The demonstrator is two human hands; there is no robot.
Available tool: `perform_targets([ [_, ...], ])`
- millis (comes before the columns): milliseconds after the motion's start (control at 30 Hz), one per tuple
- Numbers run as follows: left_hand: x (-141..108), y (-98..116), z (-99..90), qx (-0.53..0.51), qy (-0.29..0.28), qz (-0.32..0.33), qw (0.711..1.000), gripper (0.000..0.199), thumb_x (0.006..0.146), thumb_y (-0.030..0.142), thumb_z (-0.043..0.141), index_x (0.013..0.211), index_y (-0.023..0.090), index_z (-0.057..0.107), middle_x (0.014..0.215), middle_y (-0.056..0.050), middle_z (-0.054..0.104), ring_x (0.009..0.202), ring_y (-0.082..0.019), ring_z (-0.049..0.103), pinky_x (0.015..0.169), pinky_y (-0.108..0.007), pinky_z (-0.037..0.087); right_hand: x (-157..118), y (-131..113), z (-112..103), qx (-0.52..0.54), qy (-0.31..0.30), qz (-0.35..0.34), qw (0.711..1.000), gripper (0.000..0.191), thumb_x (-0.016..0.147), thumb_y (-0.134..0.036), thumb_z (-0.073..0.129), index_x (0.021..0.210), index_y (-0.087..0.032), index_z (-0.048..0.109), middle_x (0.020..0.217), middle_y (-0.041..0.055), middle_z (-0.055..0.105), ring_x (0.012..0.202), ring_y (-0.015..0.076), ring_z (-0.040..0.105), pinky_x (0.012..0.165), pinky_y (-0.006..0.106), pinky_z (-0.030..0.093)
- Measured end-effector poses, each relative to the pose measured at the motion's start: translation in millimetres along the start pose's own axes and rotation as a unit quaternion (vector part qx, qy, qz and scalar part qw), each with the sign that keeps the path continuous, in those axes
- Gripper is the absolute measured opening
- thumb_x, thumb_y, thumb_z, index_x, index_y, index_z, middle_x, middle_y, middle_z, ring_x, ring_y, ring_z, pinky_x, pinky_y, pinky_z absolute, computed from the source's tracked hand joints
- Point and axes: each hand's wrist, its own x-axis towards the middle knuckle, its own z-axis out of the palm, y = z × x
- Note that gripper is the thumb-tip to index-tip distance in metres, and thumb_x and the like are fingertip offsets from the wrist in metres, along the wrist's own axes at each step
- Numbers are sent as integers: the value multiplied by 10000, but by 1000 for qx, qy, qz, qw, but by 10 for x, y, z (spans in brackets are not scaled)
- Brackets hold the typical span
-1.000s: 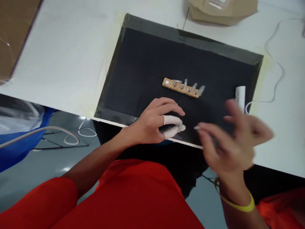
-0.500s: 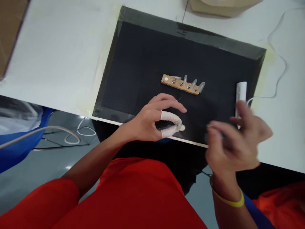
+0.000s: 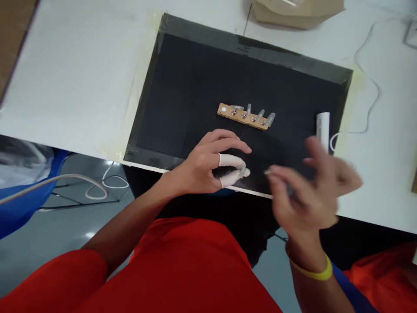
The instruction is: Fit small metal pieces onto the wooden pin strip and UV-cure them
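My left hand point(image 3: 211, 158) rests at the mat's near edge, white finger covers on its thumb and index finger. Those two are pinched on a small off-white piece point(image 3: 247, 172); its kind is not clear. To the right, my right hand point(image 3: 306, 187) hovers, a little blurred, thumb and index pinching a tiny pale bit point(image 3: 267, 171) too small to name. Beyond the left hand lies a narrow tan strip point(image 3: 229, 113) with a white dot, several shiny metal pieces and several translucent sleeves along it. It lies on a black mat point(image 3: 182, 87).
A white device point(image 3: 323, 128) with a white cable point(image 3: 369, 108) lies at the mat's right edge, partly behind my right hand. A brown cardboard container point(image 3: 296, 19) stands at the back. Another brown panel or box point(image 3: 13, 34) is at far left. The white table point(image 3: 84, 78) surrounds the mat.
My right hand has moved left, closer to my left hand, still pinched. The left hand keeps its pinch. The whole view has shifted slightly.
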Motion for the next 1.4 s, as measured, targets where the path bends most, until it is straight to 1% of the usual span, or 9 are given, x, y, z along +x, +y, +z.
perform_targets([
  [200, -41, -21, 54, 67, 21, 32, 997, 125, 893, 149, 769, 968, 226, 706, 1230, -83, 784, 1180, -261, 682, 967, -455, 585, 147, 96, -31, -14, -24, -131, 991, 299, 887, -179, 812, 1167, -265, 753, 1674, 16, 495, 1268, 267, 611, 987, 414, 549],
  [333, -58, -23, 75, 117, 9, 35, 992, 86, 926, 176, 744, 973, 242, 714, 1239, -59, 786, 1197, -259, 681, 967, -450, 564, 200, 152, -34, -30, 27, -45, 998, 306, 908, -159, 755, 1196, -261, 758, 1635, 52, 538, 1277, 327, 591, 944, 485, 552],
  [433, -65, -22, 82, 140, 8, 39, 989, 65, 942, 222, 741, 998, 249, 723, 1258, -58, 781, 1208, -266, 676, 977, -460, 554, 183, 148, -8, -2, -11, -146, 989, 368, 901, -194, 773, 1237, -340, 746, 1517, 13, 641, 1156, 266, 638, 942, 449, 561],
  [600, -68, -18, 80, 150, 2, 36, 988, 85, 943, 198, 731, 1011, 249, 728, 1254, -53, 785, 1219, -264, 676, 977, -453, 555, 107, 141, 63, -19, 28, -36, 999, 312, 949, -256, 732, 1255, -316, 750, 1553, 49, 601, 1261, 318, 581, 951, 483, 545],
  [700, -67, -19, 79, 159, -1, 44, 986, 67, 944, 208, 729, 1001, 244, 731, 1253, -56, 786, 1219, -270, 682, 971, -453, 563, 60, 140, 106, 8, 7, -84, 996, 326, 960, -295, 719, 1266, -405, 741, 1481, -1, 649, 1185, 285, 611, 939, 463, 547],
  [967, -14, -22, 43, 45, 14, 10, 999, 102, 890, 176, 776, 935, 255, 728, 1220, -53, 793, 1192, -247, 667, 993, -474, 591, 5, 63, -27, -22, 8, -76, 997, 336, 886, -177, 799, 1202, -284, 757, 1668, 18, 497, 1219, 290, 585, 919, 437, 525],
  [1067, 4, -12, 11, 5, 15, 9, 1000, 92, 889, 185, 797, 900, 248, 731, 1201, -56, 796, 1196, -241, 666, 1017, -485, 588, -40, 52, -73, -1, 74, 22, 997, 313, 904, -148, 755, 1188, -281, 756, 1652, 28, 521, 1281, 314, 578, 888, 428, 528],
  [1200, 2, -14, -10, -20, 23, 4, 1000, 102, 883, 167, 803, 914, 245, 743, 1201, -63, 794, 1206, -243, 666, 1034, -495, 577, -81, -43, -88, -14, 19, -53, 998, 336, 867, -163, 807, 1172, -298, 764, 1683, -5, 481, 1252, 300, 581, 918, 440, 528],
  [1400, 21, -2, -74, -20, 0, 13, 1000, 95, 886, 170, 807, 931, 230, 750, 1208, -80, 790, 1199, -238, 669, 1035, -478, 579, -145, -303, -26, 31, 75, 89, 993, 239, 929, -144, 725, 1118, -287, 750, 1567, 56, 606, 1214, 303, 614, 944, 495, 528],
])
